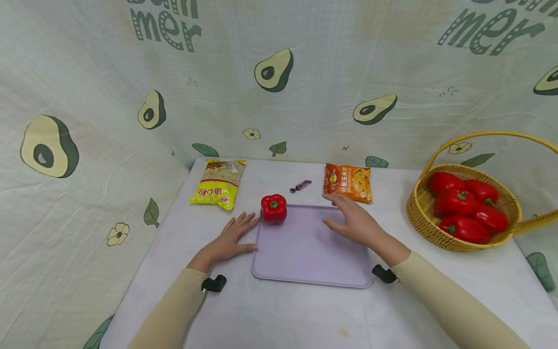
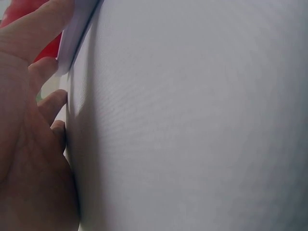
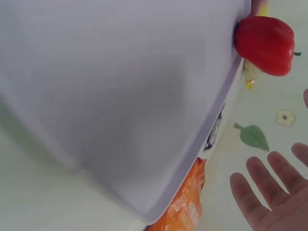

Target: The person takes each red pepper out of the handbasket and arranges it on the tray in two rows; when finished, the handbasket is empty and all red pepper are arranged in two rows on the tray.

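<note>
My left grip (image 1: 227, 242) lies spread on the table (image 1: 283, 315), thumb at the tray's left edge, holding nothing. My right grip (image 1: 355, 223) hangs over the tray's far right part, fingers extended and thumb well apart, also with nothing in hold.

The red pepper (image 1: 274, 213) stands upright, stem up, in the far left corner of the lilac tray (image 1: 311, 257), just beyond my left fingertips. I'd count that one as placed and released. Five other red peppers (image 1: 455, 201) show in the wicker basket (image 1: 429, 232), none of them beside the first; the rest of the tray surface carries nothing.

For moving, I judge the near side of the tray roomiest. Beyond the far rim, the candy (image 1: 301, 186) and orange packet (image 1: 348, 182) leave little margin, the packet close to the far right corner. The yellow packet (image 1: 220, 184) lies past my left fingers. Toward the basket, I'd mind its tall arched handle (image 1: 492, 133).
</note>
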### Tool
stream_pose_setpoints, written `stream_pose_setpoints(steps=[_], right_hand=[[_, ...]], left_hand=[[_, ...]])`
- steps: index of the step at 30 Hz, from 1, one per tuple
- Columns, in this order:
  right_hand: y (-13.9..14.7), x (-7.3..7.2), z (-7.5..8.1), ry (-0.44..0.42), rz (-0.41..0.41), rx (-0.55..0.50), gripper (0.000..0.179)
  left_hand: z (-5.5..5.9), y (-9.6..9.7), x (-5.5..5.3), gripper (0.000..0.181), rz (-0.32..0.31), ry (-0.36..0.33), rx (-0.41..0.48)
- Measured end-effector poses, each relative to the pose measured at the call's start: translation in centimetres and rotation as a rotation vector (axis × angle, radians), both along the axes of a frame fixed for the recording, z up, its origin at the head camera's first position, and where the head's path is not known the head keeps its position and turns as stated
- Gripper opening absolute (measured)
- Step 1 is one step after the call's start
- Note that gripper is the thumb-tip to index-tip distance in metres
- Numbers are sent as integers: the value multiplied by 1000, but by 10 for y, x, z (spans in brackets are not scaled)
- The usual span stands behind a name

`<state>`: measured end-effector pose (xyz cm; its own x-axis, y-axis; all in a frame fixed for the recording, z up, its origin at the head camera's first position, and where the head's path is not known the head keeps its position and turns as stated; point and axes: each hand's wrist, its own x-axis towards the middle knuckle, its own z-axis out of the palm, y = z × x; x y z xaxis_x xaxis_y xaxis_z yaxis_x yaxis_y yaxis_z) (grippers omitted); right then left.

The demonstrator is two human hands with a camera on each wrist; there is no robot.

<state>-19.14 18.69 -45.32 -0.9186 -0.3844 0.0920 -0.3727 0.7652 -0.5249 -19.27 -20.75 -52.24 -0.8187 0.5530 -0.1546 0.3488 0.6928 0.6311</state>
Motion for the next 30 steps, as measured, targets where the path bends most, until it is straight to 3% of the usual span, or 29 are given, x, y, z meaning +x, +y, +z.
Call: stream_pose_setpoints(steps=[12,30], right_hand=[[27,9,3,-24,-61,3,68],[79,21,8,13,-128,17,66]], left_hand=[[-1,0,0,87,5,4,-5],[-1,1,0,87,6,3,-15]])
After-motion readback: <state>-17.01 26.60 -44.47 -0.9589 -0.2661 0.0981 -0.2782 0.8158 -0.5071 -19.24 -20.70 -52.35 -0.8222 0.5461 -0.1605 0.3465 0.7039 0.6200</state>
